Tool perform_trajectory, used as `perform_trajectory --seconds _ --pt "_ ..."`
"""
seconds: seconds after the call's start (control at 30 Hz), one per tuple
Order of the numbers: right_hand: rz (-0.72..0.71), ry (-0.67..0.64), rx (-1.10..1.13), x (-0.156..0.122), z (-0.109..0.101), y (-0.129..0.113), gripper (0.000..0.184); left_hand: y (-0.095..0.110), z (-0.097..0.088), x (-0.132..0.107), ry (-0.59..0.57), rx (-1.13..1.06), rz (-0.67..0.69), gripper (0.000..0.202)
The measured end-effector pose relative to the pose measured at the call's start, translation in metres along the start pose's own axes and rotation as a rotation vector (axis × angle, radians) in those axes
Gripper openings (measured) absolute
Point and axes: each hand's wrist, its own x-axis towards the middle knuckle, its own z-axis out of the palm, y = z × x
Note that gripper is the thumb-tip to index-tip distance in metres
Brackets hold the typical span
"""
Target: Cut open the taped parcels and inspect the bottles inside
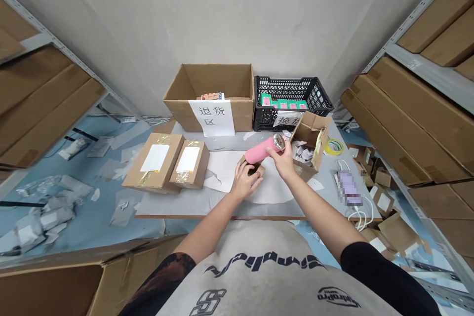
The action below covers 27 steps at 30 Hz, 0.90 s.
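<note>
A pink insulated bottle [259, 151] with a shiny silver end is tilted over the middle of the table. My right hand [283, 160] is closed round it near the silver end. Below the bottle's lower end is a small brown cardboard box [260, 170], mostly covered by the bottle and fingers. My left hand [244, 181] grips this box from the left, its fingers curled over the near side. Whether the bottle's lower end is inside the box or just above it, I cannot tell. White paper [274, 190] lies beneath both hands.
Two taped boxes [152, 160] stand at left. Behind are a large carton [240, 116] with a paper sign and a black crate [264, 121] holding green-and-pink packs. At right are an open box [305, 173] of crumpled paper, yellow tape [327, 147] and a phone [348, 187] with a cable.
</note>
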Motion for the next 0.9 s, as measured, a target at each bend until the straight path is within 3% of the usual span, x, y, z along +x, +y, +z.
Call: perform_trajectory --seconds 0.17,0.33,0.43,0.57,0.73,0.9 --pt "-0.038 -0.057 -0.076 0.003 -0.003 -0.004 0.070 -0.008 0.004 -0.002 0.148 -0.096 -0.136 0.010" --pt "-0.022 -0.267 -0.077 -0.002 0.000 -0.012 0.072 -0.010 0.007 0.001 0.281 -0.178 -0.310 0.055" --pt "-0.045 -0.374 -0.113 -0.007 0.006 -0.016 0.076 -0.009 0.008 0.003 0.255 -0.169 -0.344 0.073" --pt "-0.136 -0.413 -0.236 -0.005 0.013 -0.021 0.073 -0.009 0.014 0.002 0.191 -0.119 -0.353 0.082" --pt "-0.261 -0.464 -0.456 -0.004 0.018 -0.017 0.065 -0.013 0.018 0.003 0.196 -0.124 -0.395 0.080" --pt "-0.372 -0.630 -0.829 -0.013 0.024 0.010 0.055 -0.015 0.018 0.003 0.164 -0.161 -0.393 0.072"
